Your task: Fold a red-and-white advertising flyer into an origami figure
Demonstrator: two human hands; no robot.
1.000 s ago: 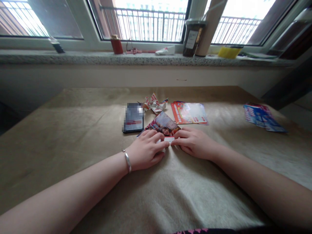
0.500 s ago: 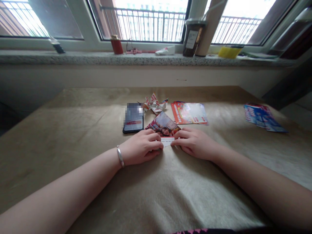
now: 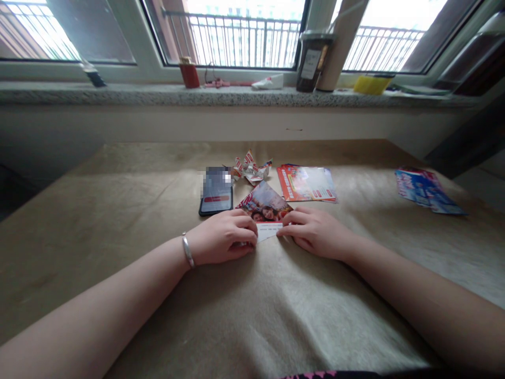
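Note:
A folded printed leaflet (image 3: 265,208) with photos and a white edge lies on the beige cloth-covered table (image 3: 118,210) in front of me. My left hand (image 3: 221,238), with a silver bracelet on its wrist, has curled fingers pressing the leaflet's left lower edge. On the right lower edge rests my right hand (image 3: 311,231), its fingers together and pressed on the paper. A dark phone (image 3: 216,193) lies just left of the leaflet.
A crumpled folded paper piece (image 3: 250,167) and a stack of red flyers (image 3: 305,183) lie behind the leaflet. Blue leaflets (image 3: 424,189) lie at the far right. The stone window sill (image 3: 158,95) holds a red cup (image 3: 189,72), a dark jar (image 3: 311,62) and a yellow box (image 3: 371,84).
My left hand has slid left along the leaflet's lower edge, uncovering more of the white strip. The right hand has stayed put.

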